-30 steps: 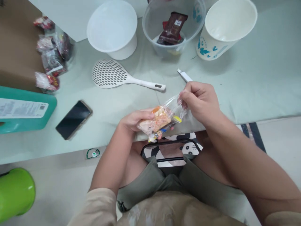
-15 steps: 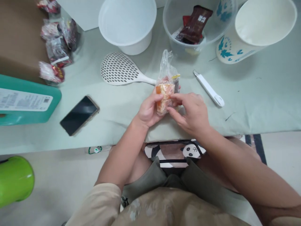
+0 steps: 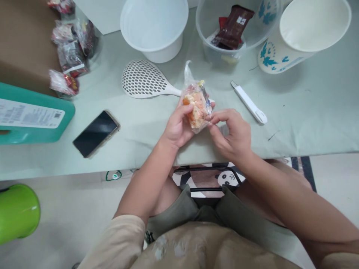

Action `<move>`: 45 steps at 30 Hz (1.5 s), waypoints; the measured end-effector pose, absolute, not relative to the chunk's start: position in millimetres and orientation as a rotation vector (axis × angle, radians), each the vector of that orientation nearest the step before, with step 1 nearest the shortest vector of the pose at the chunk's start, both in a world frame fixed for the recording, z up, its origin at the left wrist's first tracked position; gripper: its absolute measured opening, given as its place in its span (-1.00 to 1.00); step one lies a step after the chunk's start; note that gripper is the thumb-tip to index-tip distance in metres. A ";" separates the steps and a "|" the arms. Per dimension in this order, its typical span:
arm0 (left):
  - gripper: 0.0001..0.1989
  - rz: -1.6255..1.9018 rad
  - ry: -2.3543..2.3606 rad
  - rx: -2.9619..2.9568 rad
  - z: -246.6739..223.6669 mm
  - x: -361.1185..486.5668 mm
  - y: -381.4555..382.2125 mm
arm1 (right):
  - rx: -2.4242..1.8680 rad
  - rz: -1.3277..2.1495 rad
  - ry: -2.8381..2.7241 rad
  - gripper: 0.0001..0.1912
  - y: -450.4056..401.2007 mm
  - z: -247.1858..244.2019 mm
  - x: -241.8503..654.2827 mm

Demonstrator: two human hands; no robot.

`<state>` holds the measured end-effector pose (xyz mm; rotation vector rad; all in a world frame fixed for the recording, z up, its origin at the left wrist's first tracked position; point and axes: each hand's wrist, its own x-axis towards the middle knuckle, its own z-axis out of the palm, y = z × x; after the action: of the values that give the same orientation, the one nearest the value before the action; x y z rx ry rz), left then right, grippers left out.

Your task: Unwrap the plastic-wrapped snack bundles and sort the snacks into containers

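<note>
The left hand (image 3: pixel 178 125) is clamped on a packet (image 3: pixel 194 111), thumb across its front and fingers behind. The right hand (image 3: pixel 234 130) pinches the clear wrap's edge, between four and five o'clock, with thumb and forefinger. So the two hands meet at the packet, which is held over the near side of the counter (image 3: pixel 303 112), its loose end pointing to twelve. A small dark wrapper (image 3: pixel 206 96) shows behind it; whether that sits inside the wrap, I cannot tell.

Taken from the packet, a skimmer (image 3: pixel 143 79) lies at ten o'clock, its handle partly hidden by the packet. A cutter (image 3: pixel 249 102) is at three. A white tub (image 3: pixel 154 28) stands at eleven, a clear tub (image 3: pixel 211 24) with wrapped snacks (image 3: pixel 234 28) inside at one, and a paper bucket (image 3: pixel 276 52) at two. Farther off, a phone (image 3: pixel 95 133) lies between eight and nine, and a green jug (image 3: pixel 30 133) at nine. On the floor at eight is a bin (image 3: pixel 19 215).
</note>
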<state>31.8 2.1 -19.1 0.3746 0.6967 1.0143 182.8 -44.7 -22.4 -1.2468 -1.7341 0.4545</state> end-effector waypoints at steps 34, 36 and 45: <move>-0.50 1.333 1.013 1.846 -51.1 31.0 5.0 | -1.310 1.209 -1.093 -0.39 -24.3 -38.8 190.0; -0.63 1.322 1.012 1.869 -48.2 29.0 6.5 | -1.301 1.204 -1.093 -0.42 -23.8 -40.3 190.6; -0.57 1.339 1.017 1.241 -48.6 19.6 15.5 | -1.126 1.378 -0.801 -0.47 -20.7 -42.2 189.1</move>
<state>19.6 15.5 -48.6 1.2414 1.0168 1.3388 189.1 -20.7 -42.2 -1.1258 -0.8006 1.3778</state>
